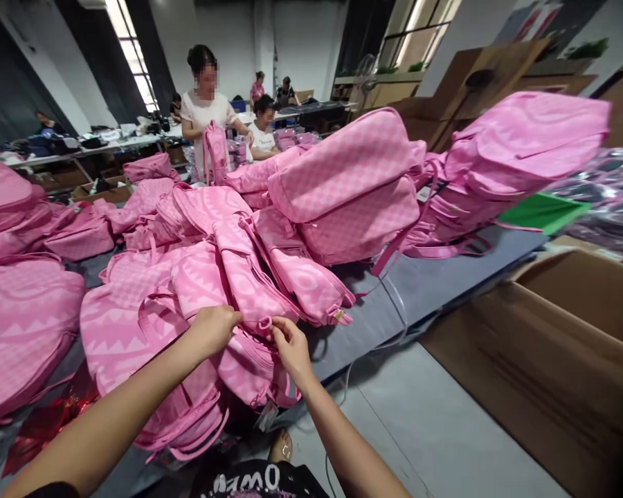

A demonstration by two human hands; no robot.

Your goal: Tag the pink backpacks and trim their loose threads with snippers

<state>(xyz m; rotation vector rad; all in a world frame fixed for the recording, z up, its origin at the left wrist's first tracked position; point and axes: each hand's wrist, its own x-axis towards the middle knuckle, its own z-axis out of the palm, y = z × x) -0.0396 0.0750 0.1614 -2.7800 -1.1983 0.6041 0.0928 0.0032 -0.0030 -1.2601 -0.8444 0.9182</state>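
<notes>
Status: mid-handling on one bag, contact made, work on it looks unfinished. Both hands are at the near end of a long, pink-patterned fabric bag (pixel 252 280), which lies in a heap front and centre on a dark grey, flat surface (pixel 446 283). Focus is a small, pink, ring-shaped pull (pixel 265 323) at that end.

Right hand (pixel 292 348): grip narrow, thumb and forefinger meeting at the ring's right edge; reads as a pinch. Left hand (pixel 215 330): grip narrow too, fingers curled, tips just left of the ring against the bag. Can't tell if it has something thin between the tips.

Done, as far as visible: bags look made up, with handles, straps and zips on. The neighbouring narrow pink bag with a metal-toned zip end (pixel 311 280) lies just right of the hands, untouched. Beyond it, a big pink checked bag (pixel 347 190) and a bulky pink backpack (pixel 529 145) sit on the right, also out of hand.

Left over: can't be counted. More bags heap to the left, including a rounded pink backpack (pixel 25 325), and nothing visible separates handled ones from unhandled.

Nearby: large brown cardboard box (pixel 576 332) beside the surface, right. Across the heap, a co-worker in a white top (pixel 208 107) holds a small upright pink bag (pixel 216 151).
</notes>
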